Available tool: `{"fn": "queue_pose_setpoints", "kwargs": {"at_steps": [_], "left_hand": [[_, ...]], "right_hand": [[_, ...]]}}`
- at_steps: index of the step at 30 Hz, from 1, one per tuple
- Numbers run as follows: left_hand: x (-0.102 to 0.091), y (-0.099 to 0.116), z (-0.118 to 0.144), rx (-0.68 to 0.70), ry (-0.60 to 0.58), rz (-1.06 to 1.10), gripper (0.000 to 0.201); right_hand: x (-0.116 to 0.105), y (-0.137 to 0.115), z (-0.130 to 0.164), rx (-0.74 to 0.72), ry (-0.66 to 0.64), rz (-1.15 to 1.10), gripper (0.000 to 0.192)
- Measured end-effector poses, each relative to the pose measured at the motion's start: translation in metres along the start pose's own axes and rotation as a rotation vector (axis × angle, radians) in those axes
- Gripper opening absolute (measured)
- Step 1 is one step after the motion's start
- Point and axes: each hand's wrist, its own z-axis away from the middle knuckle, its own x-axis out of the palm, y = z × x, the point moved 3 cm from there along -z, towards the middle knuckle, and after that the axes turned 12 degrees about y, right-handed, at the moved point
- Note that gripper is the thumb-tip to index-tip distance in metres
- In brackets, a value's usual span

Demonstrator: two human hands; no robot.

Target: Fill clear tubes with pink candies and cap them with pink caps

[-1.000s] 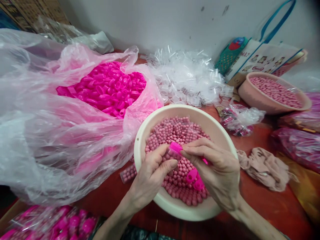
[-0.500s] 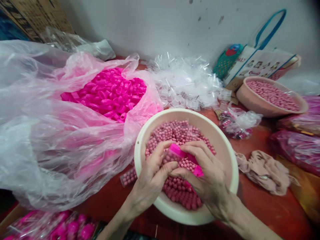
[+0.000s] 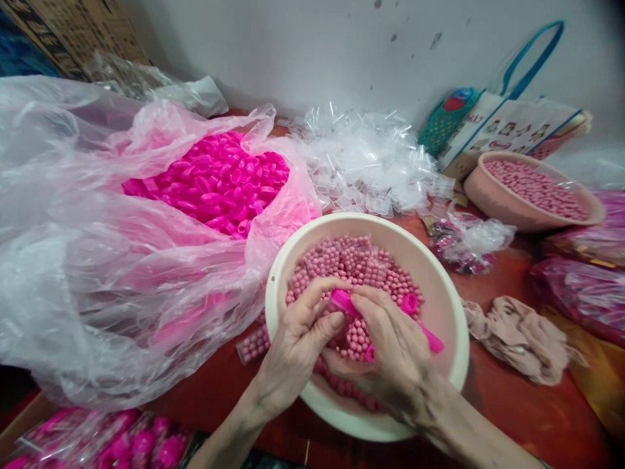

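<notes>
- Head view, lower centre: the left hand [image 3: 297,345] pinches a small clear plastic tube with a bright pink cap [image 3: 342,303]; the right hand [image 3: 390,352] presses that cap, loose pink caps tucked under its fingers.
- Both work over the cream round plastic basin [image 3: 452,306] of dusty-pink beads [image 3: 356,260].
- A skewed cap could pop off, spilling beads onto the red table [image 3: 512,404].

Two hands [image 3: 297,339], two bead bowls [image 3: 454,312], one tote bag [image 3: 508,127]

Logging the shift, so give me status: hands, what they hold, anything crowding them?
Left hand and right hand both pinch a small pink-capped tube over the cream bowl of pink beads. Loose pink caps beside the right fingers.
</notes>
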Motion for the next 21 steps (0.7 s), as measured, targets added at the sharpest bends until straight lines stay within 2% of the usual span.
{"fn": "queue_pose_setpoints", "kwargs": {"at_steps": [5, 8, 11, 13, 15, 17, 18, 19, 21], "left_hand": [[0.002, 0.001, 0.0, -0.028, -0.031, 0.026, 0.025], [0.002, 0.001, 0.0, -0.02, 0.001, 0.032, 0.026], [0.002, 0.001, -0.002, -0.008, 0.057, 0.076, 0.029], [0.004, 0.001, -0.002, -0.016, 0.063, 0.105, 0.035], [0.005, 0.001, -0.001, -0.042, 0.036, 0.096, 0.039], [0.006, 0.002, -0.001, -0.064, 0.01, 0.058, 0.04], [0.006, 0.002, -0.001, -0.069, 0.006, 0.04, 0.041], [0.006, 0.002, -0.001, -0.065, 0.01, 0.026, 0.042], [0.006, 0.003, 0.0, -0.049, 0.02, 0.016, 0.044]], "right_hand": [[-0.002, -0.002, -0.001, -0.069, 0.031, -0.009, 0.04], [-0.001, 0.0, -0.002, -0.006, -0.002, -0.064, 0.04], [-0.001, 0.011, -0.003, 0.222, -0.169, -0.263, 0.048], [-0.006, 0.025, -0.004, 0.533, -0.254, -0.453, 0.046], [-0.012, 0.039, -0.002, 0.913, -0.225, -0.609, 0.035], [-0.016, 0.048, -0.001, 1.184, -0.122, -0.696, 0.024], [-0.016, 0.05, -0.001, 1.238, -0.08, -0.709, 0.021], [-0.016, 0.05, -0.003, 1.229, -0.056, -0.699, 0.02], [-0.012, 0.044, -0.008, 1.049, -0.108, -0.617, 0.016]]}}
